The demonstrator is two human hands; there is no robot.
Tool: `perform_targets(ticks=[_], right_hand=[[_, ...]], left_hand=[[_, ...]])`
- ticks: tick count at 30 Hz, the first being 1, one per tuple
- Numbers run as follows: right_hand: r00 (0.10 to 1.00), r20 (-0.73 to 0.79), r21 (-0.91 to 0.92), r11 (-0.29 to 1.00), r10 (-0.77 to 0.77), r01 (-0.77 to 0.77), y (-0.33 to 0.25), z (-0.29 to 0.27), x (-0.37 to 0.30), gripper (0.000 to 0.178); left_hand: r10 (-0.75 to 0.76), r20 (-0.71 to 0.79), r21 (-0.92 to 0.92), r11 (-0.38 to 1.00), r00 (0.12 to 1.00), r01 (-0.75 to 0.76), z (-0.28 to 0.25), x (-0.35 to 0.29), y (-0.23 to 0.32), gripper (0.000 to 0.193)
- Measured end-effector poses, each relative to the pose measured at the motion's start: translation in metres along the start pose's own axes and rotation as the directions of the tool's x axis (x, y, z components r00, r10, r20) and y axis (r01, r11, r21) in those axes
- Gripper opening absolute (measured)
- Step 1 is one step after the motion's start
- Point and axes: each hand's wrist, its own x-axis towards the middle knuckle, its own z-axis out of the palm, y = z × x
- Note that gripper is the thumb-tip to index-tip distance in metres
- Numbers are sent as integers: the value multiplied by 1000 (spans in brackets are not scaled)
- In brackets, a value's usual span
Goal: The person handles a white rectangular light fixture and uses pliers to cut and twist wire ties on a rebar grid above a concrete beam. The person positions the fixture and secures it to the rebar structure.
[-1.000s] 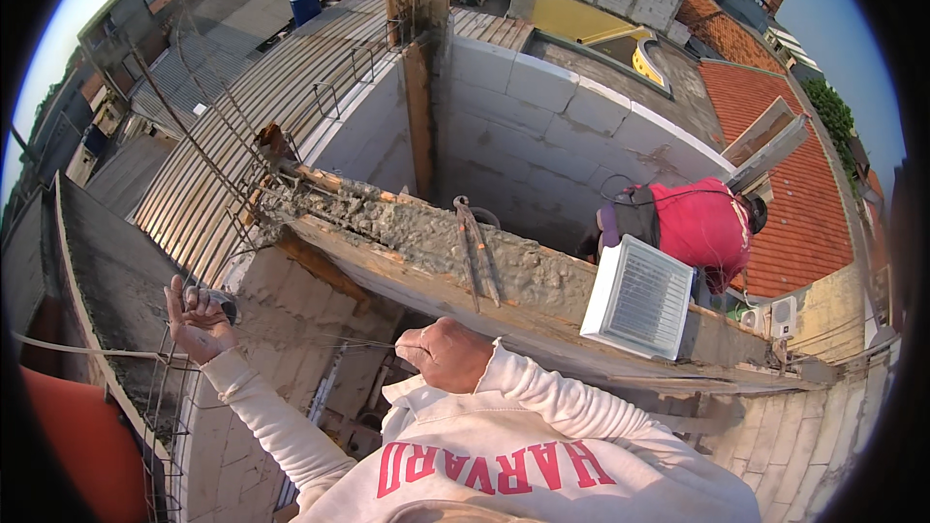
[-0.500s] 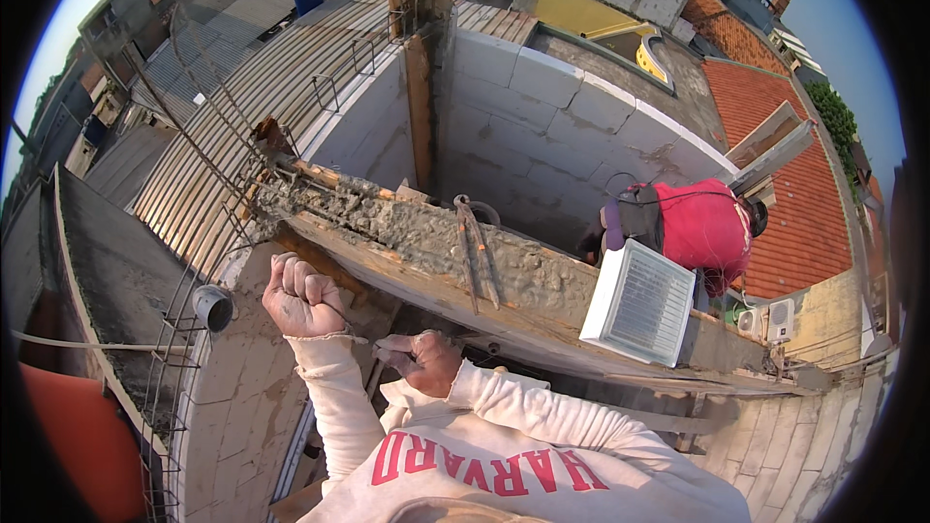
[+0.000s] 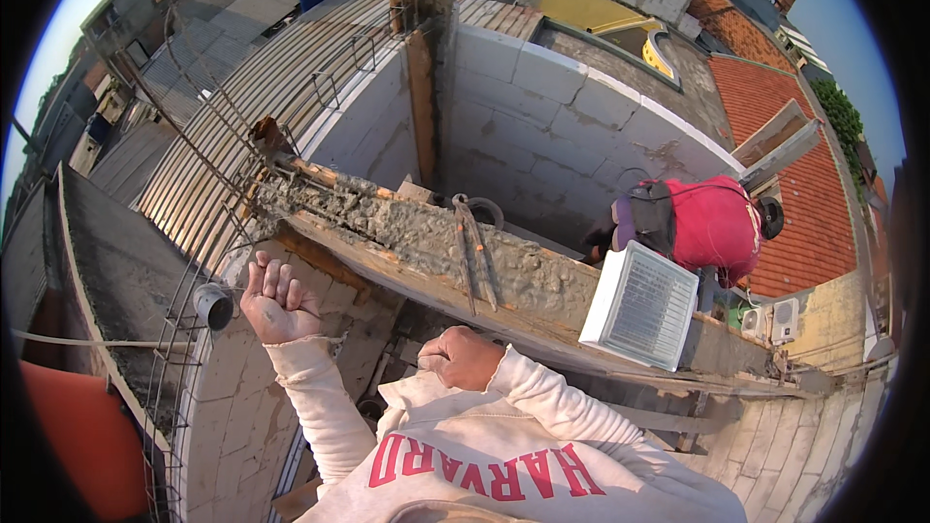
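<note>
My left hand [image 3: 279,302] is raised at the left end of the beam, its fingers curled into a fist beside an open grey pipe end [image 3: 212,307]. Close to my chest, my right hand [image 3: 463,358] is closed too, its knuckles up. Whatever either hand may hold is too small or hidden to make out. Beyond them runs a beam of rough wet-looking concrete [image 3: 407,230] between wooden boards [image 3: 387,276]. Long-handled pincers [image 3: 474,257] lie across it. Farther right, a white rectangular frame with a ribbed clear panel [image 3: 643,306] rests on the beam.
A co-worker in a red shirt [image 3: 712,223] bends over behind the beam at right. Bare steel rods [image 3: 194,145] stick up at the left, above a rebar cage [image 3: 174,378]. A wooden post [image 3: 419,87] rises beyond, beside pale block walls [image 3: 542,87]. Below lies a drop.
My left hand has moved slightly left and down. My right hand has shifted right, away from the left, and its fingers have turned under. The co-worker has shifted slightly right.
</note>
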Motion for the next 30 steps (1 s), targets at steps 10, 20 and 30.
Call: perform_targets(ticks=[10, 20, 30], right_hand=[[997, -15, 410, 909, -79, 78, -5, 2, -1, 22], [972, -123, 151, 964, -201, 219, -15, 15, 22, 21], [902, -263, -113, 939, -343, 325, -28, 21, 17, 19]], left_hand=[[722, 86, 673, 467, 687, -574, 18, -11, -3, 39], [173, 37, 549, 820, 984, -165, 2, -34, 0, 38], [458, -132, 990, 18, 879, 139, -23, -79, 20, 48]])
